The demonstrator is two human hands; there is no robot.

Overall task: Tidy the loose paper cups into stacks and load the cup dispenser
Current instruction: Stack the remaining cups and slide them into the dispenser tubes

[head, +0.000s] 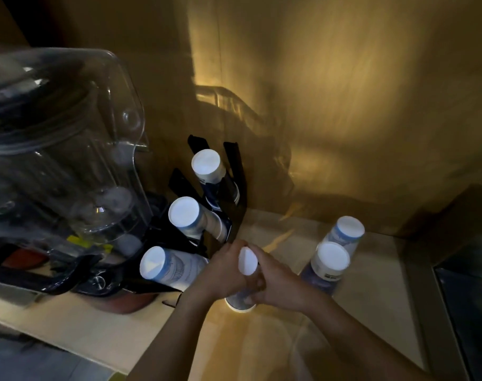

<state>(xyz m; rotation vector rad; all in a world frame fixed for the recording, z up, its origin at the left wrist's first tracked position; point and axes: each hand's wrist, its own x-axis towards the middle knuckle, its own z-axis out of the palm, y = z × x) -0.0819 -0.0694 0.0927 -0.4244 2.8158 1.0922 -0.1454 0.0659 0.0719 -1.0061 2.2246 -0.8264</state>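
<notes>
A black cup dispenser (235, 171) stands against the wall with three slanted slots. Each slot holds a stack of white and blue paper cups, bottoms up: the top stack (206, 165), the middle stack (186, 214) and the bottom stack (162, 266). Both hands grip one upside-down stack of cups (247, 261) in front of the dispenser. My left hand (223, 270) wraps its left side and my right hand (278, 284) its right side. Two more upside-down stacks (344, 233) (330, 261) stand on the counter to the right.
A clear plastic blender cover (69, 133) over a black base (69, 279) fills the left side. The beige counter (371, 312) meets a brown wall behind. A dark metal edge (465, 298) lies at the far right.
</notes>
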